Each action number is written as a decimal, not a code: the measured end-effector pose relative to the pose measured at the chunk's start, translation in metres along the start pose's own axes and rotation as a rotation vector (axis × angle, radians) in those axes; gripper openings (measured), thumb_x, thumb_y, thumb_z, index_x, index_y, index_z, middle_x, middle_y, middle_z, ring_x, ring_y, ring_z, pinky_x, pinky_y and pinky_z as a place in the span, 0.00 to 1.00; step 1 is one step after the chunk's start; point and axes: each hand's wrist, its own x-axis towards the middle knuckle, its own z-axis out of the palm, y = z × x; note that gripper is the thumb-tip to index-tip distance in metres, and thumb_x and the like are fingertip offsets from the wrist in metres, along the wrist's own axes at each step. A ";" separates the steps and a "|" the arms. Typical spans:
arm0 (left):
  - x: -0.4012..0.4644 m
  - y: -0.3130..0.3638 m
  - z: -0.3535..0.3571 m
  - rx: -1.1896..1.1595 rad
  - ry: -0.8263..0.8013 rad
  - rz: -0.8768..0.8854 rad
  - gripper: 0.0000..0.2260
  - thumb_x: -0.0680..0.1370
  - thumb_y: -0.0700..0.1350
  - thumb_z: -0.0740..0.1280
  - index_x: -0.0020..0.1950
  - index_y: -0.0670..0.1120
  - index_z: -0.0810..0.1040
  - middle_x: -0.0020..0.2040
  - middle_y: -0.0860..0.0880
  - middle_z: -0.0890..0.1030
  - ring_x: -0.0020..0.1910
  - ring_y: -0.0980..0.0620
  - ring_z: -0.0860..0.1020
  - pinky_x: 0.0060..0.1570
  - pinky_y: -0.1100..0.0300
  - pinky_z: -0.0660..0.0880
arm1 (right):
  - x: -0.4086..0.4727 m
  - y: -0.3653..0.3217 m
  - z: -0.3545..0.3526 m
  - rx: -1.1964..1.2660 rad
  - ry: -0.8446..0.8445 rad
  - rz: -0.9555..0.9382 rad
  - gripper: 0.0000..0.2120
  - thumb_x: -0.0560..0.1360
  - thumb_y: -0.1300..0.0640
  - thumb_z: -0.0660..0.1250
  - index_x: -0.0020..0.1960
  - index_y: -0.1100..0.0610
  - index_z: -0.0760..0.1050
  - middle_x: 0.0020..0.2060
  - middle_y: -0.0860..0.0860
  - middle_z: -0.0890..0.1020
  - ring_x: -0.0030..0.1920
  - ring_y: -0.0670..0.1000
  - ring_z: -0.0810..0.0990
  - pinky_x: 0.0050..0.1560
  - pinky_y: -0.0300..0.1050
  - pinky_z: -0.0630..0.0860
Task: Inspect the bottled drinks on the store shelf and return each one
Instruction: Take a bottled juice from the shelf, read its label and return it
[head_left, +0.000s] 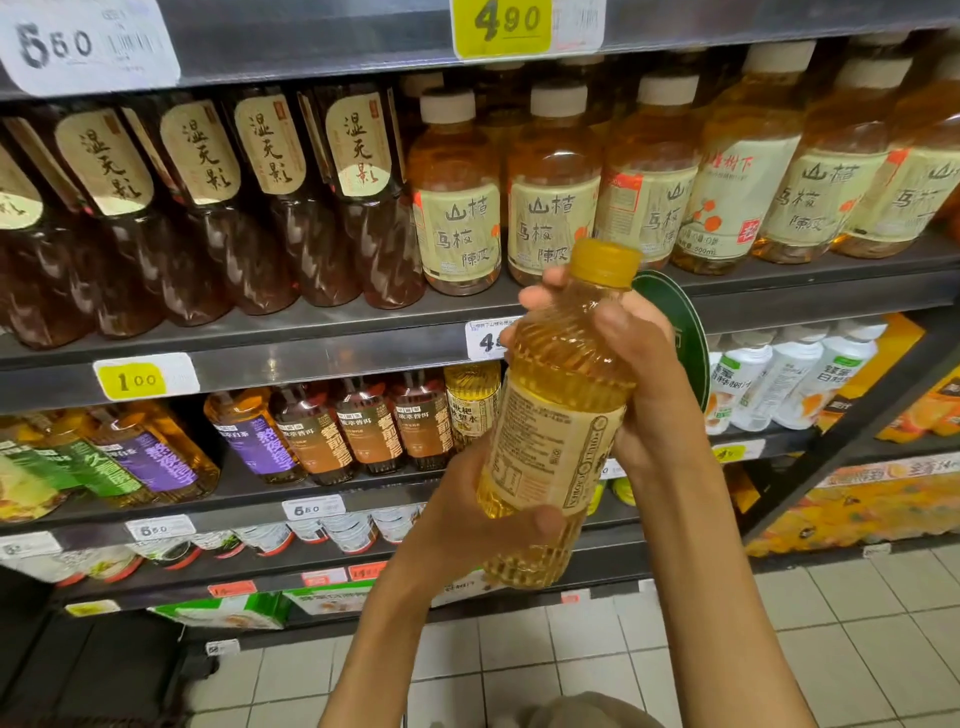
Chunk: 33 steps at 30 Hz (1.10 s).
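A clear bottle of yellow drink (558, 415) with a yellow cap and a beige label is held upright, slightly tilted, in front of the shelves. My left hand (467, 525) grips its lower part from the left, thumb across the front near the base. My right hand (639, 374) grips its ribbed shoulder from the right, fingers wrapped behind the neck. The label's small-print side faces me. A matching yellow bottle (470, 400) stands on the shelf behind, just left of the held one.
Dark brown bottles (280, 208) and amber bottles with white caps (457, 202) fill the upper shelf (311, 353). Purple- and brown-labelled bottles (332, 431) and white bottles (779, 379) stand lower. An orange display (857, 504) sits at right. White tiled floor (779, 649) lies below.
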 end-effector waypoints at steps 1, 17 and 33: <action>0.000 0.001 0.004 -0.027 0.037 0.008 0.31 0.55 0.69 0.73 0.53 0.58 0.72 0.46 0.70 0.81 0.47 0.70 0.79 0.40 0.75 0.74 | 0.001 0.000 0.001 0.005 0.017 0.003 0.24 0.66 0.48 0.76 0.57 0.59 0.77 0.49 0.54 0.85 0.49 0.55 0.84 0.49 0.49 0.80; -0.005 0.004 0.006 -0.115 0.091 -0.103 0.32 0.46 0.74 0.71 0.48 0.67 0.75 0.42 0.75 0.79 0.45 0.76 0.76 0.38 0.76 0.74 | 0.000 0.004 0.000 -0.101 0.075 0.054 0.30 0.65 0.44 0.75 0.62 0.57 0.74 0.55 0.55 0.83 0.52 0.55 0.82 0.52 0.48 0.79; -0.010 0.000 -0.001 -0.405 0.100 -0.199 0.27 0.59 0.74 0.68 0.54 0.65 0.80 0.57 0.56 0.82 0.58 0.55 0.80 0.50 0.57 0.79 | 0.001 0.016 0.003 -0.135 0.178 0.216 0.10 0.74 0.48 0.67 0.51 0.50 0.82 0.42 0.50 0.85 0.44 0.47 0.84 0.43 0.41 0.80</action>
